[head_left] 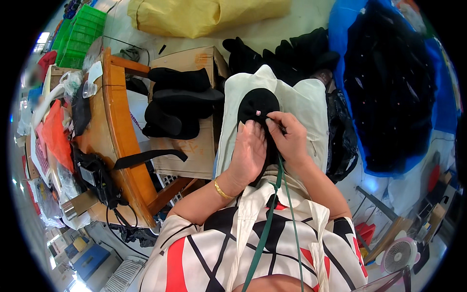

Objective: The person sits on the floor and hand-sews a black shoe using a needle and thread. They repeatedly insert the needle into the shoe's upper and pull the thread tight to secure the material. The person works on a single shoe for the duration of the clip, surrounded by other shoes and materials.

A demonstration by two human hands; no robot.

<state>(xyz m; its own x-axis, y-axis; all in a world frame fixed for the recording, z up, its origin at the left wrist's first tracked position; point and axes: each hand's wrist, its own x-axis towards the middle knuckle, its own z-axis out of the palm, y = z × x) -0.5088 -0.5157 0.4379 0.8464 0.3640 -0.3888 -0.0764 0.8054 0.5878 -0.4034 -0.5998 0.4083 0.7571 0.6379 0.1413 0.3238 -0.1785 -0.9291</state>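
Observation:
On the cream apron (311, 112) over my lap lies a black shoe (265, 97), its toe pointing away from me. A dark bow with a small pink ornament (258, 113) sits on its upper. My left hand (249, 153) is palm up, with its fingers at the shoe's opening and its thumb by the left edge, holding it. Beside the bow, my right hand (292, 141) pinches thumb and forefinger together at the shoe's right side. Whatever is between those fingertips is too small to make out. A green cord (265, 224) hangs down my front.
Several black shoe pieces (182, 95) rest on a cardboard box (194, 160) at left, beside a wooden stool or table frame (114, 112). More black pieces (287, 56) lie ahead. To the right stands a blue bag (369, 168) filled with black items. A fan (400, 255) is at lower right.

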